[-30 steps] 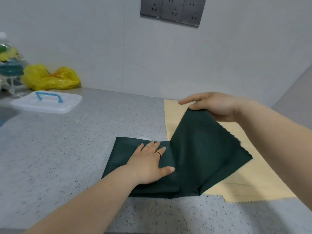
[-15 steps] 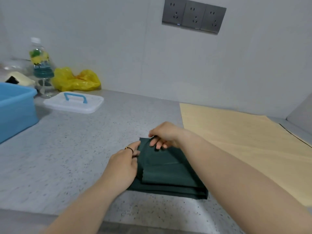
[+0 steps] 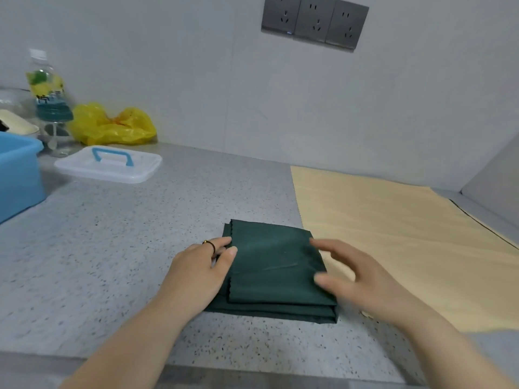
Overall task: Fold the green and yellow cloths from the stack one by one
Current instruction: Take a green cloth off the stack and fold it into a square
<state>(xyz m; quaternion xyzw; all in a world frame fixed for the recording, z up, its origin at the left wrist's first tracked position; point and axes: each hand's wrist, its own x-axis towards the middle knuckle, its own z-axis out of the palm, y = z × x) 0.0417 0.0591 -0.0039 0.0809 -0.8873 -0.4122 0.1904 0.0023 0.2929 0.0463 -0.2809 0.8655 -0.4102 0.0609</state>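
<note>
The speckled countertop (image 3: 118, 248) gives me a flat, firm bed to work on. On its right side the yellow cloth (image 3: 393, 234) lies spread open, its near-left part just beside the packet in front of me. That packet is the green cloth (image 3: 275, 265), folded into a thick square of several layers near the counter's front edge. The top layer sits a little short of those below along the front and left, so the pinked edges show stepped. I judge the step in hand is squaring and flattening this fold before I turn to the yellow one. My left hand (image 3: 202, 270) rests on the cloth's left edge, fingers (image 3: 224, 241) nearly straight and close together, thumb laid on the top layer, gripping nothing. My right hand (image 3: 362, 279) is blurred at the right edge, fingers spread apart and relaxed; whether it touches the fabric I cannot tell. To do this well I should anchor with the left hand and sweep the right one flat from the centre outward. Then I would nudge the stepped edges flush instead of dragging them, since this thin weave looks likely to slide layer over layer. The ring (image 3: 209, 244) on my left hand could snag the pinked edge, so I would press with the pads only.
</note>
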